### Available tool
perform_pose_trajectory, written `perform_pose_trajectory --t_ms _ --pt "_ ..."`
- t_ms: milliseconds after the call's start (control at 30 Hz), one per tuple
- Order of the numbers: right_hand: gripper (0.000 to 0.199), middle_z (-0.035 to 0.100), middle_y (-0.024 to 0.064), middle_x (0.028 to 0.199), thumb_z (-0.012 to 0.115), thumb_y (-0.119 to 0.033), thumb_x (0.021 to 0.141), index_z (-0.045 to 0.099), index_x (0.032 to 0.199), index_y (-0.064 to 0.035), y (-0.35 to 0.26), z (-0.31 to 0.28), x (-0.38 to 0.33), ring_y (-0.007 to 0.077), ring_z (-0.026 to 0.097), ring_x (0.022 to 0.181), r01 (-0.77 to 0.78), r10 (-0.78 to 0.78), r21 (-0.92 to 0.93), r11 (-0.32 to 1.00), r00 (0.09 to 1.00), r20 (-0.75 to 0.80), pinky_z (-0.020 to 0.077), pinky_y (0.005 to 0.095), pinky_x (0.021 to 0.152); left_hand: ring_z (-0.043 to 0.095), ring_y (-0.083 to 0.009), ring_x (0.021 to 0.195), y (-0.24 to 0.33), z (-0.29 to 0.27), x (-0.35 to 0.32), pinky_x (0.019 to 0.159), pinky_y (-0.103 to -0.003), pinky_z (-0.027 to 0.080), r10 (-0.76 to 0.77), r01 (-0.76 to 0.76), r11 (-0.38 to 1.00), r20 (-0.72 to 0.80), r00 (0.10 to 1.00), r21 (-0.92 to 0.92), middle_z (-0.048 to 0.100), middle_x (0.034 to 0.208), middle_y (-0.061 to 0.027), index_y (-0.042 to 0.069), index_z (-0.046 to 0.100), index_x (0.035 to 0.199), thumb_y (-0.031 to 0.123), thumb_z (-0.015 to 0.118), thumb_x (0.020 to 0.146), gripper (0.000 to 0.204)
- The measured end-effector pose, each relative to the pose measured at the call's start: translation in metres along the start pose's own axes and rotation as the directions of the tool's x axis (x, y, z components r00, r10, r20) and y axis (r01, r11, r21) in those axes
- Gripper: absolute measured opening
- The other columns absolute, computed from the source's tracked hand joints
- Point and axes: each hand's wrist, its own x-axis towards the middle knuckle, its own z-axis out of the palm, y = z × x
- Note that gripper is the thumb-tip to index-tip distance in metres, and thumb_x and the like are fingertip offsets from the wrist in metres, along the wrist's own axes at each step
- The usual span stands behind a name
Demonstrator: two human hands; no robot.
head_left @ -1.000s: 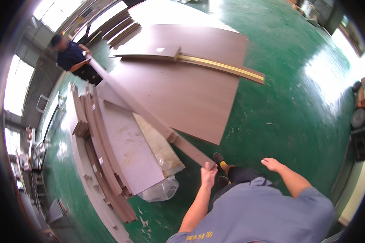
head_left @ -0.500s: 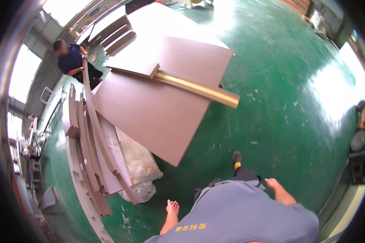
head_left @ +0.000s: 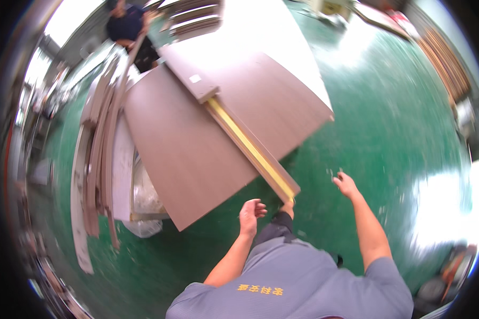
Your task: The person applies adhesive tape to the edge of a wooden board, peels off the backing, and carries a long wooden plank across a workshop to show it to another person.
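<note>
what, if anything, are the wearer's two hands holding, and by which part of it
Nothing is held: the left hand and right hand both look empty, with the long yellow-striped board nearest, just beyond the left fingers.

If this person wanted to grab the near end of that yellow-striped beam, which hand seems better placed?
Probably the left hand: it looks empty, points toward the near end of the yellow-striped beam, and its gap looks smaller than the right hand's.
</note>
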Motion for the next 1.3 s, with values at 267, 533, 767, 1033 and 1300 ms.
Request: perform_pose_trajectory --t_ms 267,533,767,1033,1300 --pt "0.086 0.056 0.0232 0.145 0.059 -0.060 0.099 0.031 0.155 -0.0025 -0.013 0.021 0.157 0.0370 0.060 0.127 -0.709 0.321 0.460 0.535 0.674 0.666 0.0470 0.0582 0.105 0.063 -0.0292 0.111 -0.073 -0.185 0.118 0.096 -0.041 0.053 -0.180 -0.007 0.983 -0.974 -0.138 -0.181 0.063 0.125 -0.0146 -0.005 0.055 0.132 0.075 0.062 0.089 0.091" --pt "0.081 0.045 0.0129 0.155 0.051 -0.068 0.098 0.039 0.152 -0.0085 -0.085 0.093 0.229 0.0343 0.046 0.140 -0.810 0.141 0.560 0.175 0.584 0.800 0.0260 0.0555 0.121 0.065 -0.0199 0.108 -0.034 -0.160 0.132 0.081 -0.035 0.055 -0.425 -0.342 0.802 -0.870 0.250 -0.490 0.064 0.132 0.0002 0.015 0.056 0.139 0.084 0.053 0.087 0.086" --pt "0.058 0.064 0.0055 0.129 0.068 -0.051 0.095 0.055 0.137 -0.0128 -0.095 0.092 0.242 0.0266 0.059 0.120 -0.853 0.139 0.518 0.056 0.521 0.842 0.0443 0.0470 0.109 0.064 -0.0228 0.112 -0.033 -0.173 0.122 0.088 -0.037 0.056 -0.372 -0.341 0.822 -0.884 0.282 -0.455 0.064 0.132 -0.0030 0.016 0.055 0.140 0.088 0.042 0.088 0.090" --pt "0.039 0.067 0.0066 0.121 0.072 -0.036 0.095 0.063 0.123 -0.0104 -0.008 0.004 0.329 0.0237 0.063 0.110 -0.758 0.151 0.649 0.063 0.650 0.745 0.0512 0.0395 0.098 0.047 -0.0302 0.138 -0.079 0.012 0.114 0.108 -0.052 0.047 -0.406 -0.345 0.714 -0.762 0.506 -0.609 0.044 0.158 -0.0041 0.021 0.039 0.157 0.083 0.025 0.096 0.088" --pt "0.093 0.032 0.0224 0.165 0.056 -0.061 0.099 0.025 0.161 0.0003 0.086 -0.198 0.410 0.0336 0.029 0.154 -0.332 0.116 0.198 0.922 0.726 0.677 0.0251 0.0422 0.123 0.040 -0.0291 0.142 -0.185 0.274 0.126 0.116 -0.050 0.037 -0.398 -0.429 0.572 -0.694 0.600 -0.699 0.041 0.159 -0.0045 0.017 0.034 0.159 0.082 0.017 0.097 0.091"
